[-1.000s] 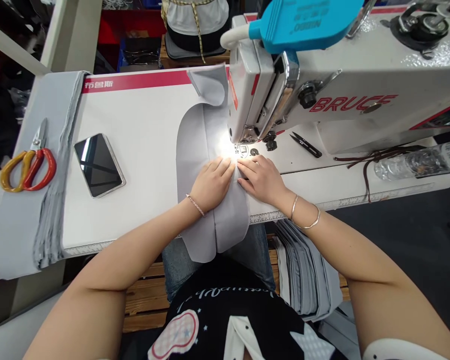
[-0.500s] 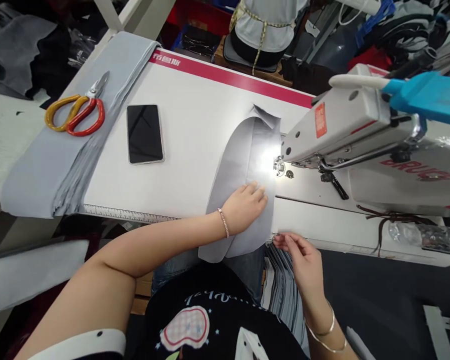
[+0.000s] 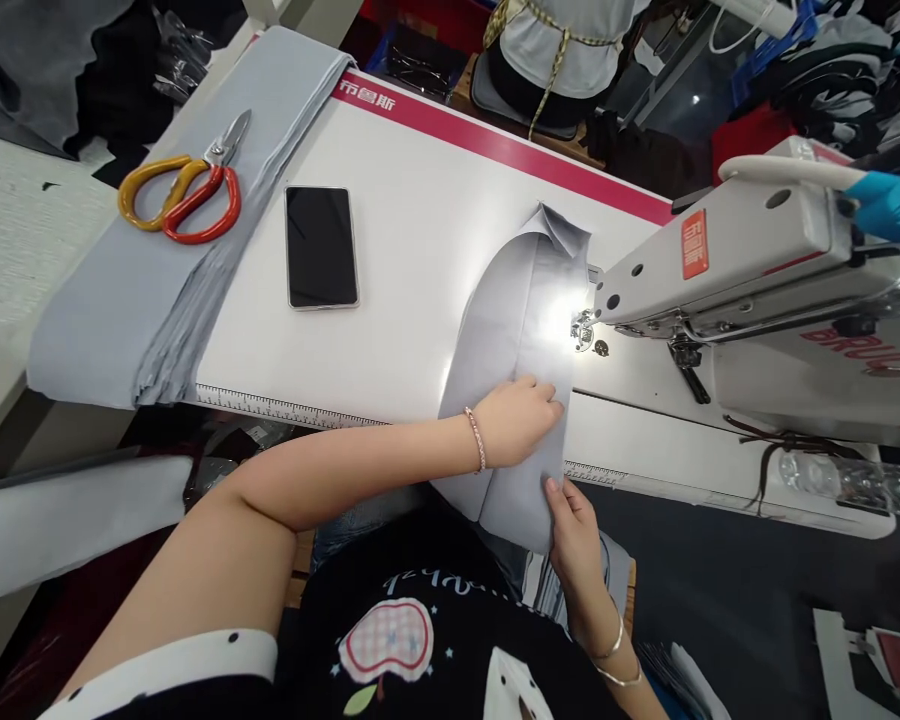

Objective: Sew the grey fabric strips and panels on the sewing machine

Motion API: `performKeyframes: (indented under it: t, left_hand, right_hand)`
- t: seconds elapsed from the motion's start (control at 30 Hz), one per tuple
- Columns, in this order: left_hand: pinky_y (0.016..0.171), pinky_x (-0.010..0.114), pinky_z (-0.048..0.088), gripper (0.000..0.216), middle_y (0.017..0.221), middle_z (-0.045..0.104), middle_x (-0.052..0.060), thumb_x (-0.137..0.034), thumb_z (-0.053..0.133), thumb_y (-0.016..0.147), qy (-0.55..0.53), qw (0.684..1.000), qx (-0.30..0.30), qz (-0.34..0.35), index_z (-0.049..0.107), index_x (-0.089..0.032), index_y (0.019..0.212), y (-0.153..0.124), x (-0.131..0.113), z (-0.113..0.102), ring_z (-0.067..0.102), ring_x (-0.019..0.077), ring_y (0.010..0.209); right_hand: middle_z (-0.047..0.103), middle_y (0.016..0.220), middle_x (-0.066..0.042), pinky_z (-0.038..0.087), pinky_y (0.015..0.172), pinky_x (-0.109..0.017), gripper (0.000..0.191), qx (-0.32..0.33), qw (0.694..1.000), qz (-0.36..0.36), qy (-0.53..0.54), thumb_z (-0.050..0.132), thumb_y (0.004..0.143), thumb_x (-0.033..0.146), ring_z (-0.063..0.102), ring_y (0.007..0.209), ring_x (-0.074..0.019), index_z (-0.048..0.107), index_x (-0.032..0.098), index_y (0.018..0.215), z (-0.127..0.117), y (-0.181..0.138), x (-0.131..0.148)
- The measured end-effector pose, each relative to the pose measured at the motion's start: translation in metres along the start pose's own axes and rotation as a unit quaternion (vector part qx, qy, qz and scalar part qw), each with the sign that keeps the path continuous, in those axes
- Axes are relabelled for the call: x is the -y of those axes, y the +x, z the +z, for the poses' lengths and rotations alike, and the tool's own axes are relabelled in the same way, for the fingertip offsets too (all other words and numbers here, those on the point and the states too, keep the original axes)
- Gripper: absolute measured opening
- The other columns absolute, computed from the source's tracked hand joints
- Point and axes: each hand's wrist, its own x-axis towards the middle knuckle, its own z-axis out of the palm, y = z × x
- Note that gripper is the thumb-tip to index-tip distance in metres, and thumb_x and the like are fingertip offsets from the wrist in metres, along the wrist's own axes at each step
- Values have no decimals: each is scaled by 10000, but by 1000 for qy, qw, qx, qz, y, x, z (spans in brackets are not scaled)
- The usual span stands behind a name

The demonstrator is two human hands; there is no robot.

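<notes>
A grey fabric piece (image 3: 487,350) with a lengthwise seam line lies on the sewing table, its right edge beside the needle area of the sewing machine (image 3: 750,240). My left hand (image 3: 521,420) rests on top of this fabric with its fingers curled in at the right edge, closed on the cloth. At the table's front, my right hand (image 3: 574,525) pinches the same right edge lower down, thumb on top and the fingers partly hidden underneath. The fabric's near end hangs over the table edge toward my lap. Its far corner is folded up.
Scissors (image 3: 184,195) with yellow and red handles lie on a stack of grey fabric pieces (image 3: 97,320) at the left. A phone (image 3: 321,247) lies on the tabletop. A printed ruler (image 3: 285,408) runs along the front edge. Across the table a person (image 3: 562,50) is partly visible.
My right hand has moved from beside the fabric onto its edge and grips it. My left hand's fingers have curled from a flatter spread. The view has shifted slightly.
</notes>
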Motion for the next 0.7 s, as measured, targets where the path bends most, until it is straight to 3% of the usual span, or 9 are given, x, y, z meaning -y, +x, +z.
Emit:
performKeyframes:
  t: [0.07,0.17,0.3,0.43,0.53,0.63,0.7]
  left_hand:
    - [828,388,482,243,1085,608,111,-215,505,933,-36,999,14,-15,636,-95,1100,1,1,-5,560,272,1003]
    - [860,363,481,326,1049,658,86,-283,559,930,-133,989,22,-64,617,-103,1195,6,6,-16,609,238,955]
    - [764,292,491,250,898,679,32,-353,550,945,-317,933,28,-168,636,-146,1055,20,11,-33,633,167,791]
    - [542,224,424,330,687,527,-11,-423,475,977,-447,847,62,-281,518,-158,786,38,13,-44,510,88,537]
    - [434,210,243,365,548,328,-59,-439,591,910,-409,853,80,-314,437,-181,703,50,17,-46,314,62,434]
    - [427,219,200,338,497,312,-70,-415,730,792,-320,881,89,-338,476,-200,731,59,21,-44,296,77,424]
    - [421,225,188,399,469,326,-67,-393,794,716,-260,899,83,-342,444,-203,686,64,22,-42,307,85,421]
  right_hand:
    - [666,894,-75,480,626,-259,464,-15,999,-27,-29,676,850,575,584,737,-189,687,140,1012,1,-1,15]
    - [630,838,-53,461,656,-261,327,-26,977,-167,-132,635,903,474,561,731,-173,679,150,882,7,-2,43]
    - [591,1040,-86,463,787,-296,247,-10,879,-392,-272,538,947,269,576,882,-183,600,146,742,25,0,78]
    - [577,1053,-130,475,755,-348,207,-13,768,-479,-425,496,917,189,549,867,-219,595,126,747,46,7,98]
    - [572,971,-136,468,682,-374,170,23,705,-474,-527,511,892,178,531,855,-261,637,117,795,60,15,107]
    - [572,1010,-161,462,681,-395,160,60,665,-471,-577,512,881,158,526,875,-287,661,101,871,67,22,111]
    - [575,1073,-173,463,711,-406,163,72,656,-474,-582,513,881,135,528,892,-286,667,93,913,68,23,112]
